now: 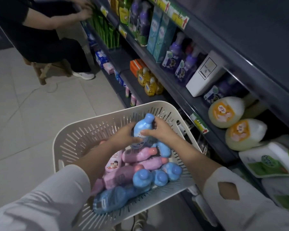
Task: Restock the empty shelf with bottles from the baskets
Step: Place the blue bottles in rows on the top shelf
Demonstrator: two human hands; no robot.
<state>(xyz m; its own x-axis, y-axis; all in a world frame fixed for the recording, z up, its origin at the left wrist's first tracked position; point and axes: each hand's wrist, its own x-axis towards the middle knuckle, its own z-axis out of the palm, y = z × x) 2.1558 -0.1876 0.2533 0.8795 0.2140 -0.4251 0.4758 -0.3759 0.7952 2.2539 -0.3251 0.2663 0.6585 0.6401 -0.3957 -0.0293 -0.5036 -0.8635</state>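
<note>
A white slotted basket [83, 130] sits in front of me, holding several blue and pink bottles [140, 165]. Both hands hold one blue bottle [143, 125] upright above the pile, its round cap pointing away from me. My left hand [123, 135] grips its left side. My right hand [160, 130] grips its right side, thumb across the label. The dark shelving [182, 97] runs along my right, with stock on its levels.
Another person [45, 35] sits on a wooden stool [43, 70] at the far left, hands on green packs on the shelf. Yellow bottles [148, 82], purple pump bottles, a white box [205, 74] and large white jugs [227, 112] fill the shelves. Pale floor tiles lie to the left.
</note>
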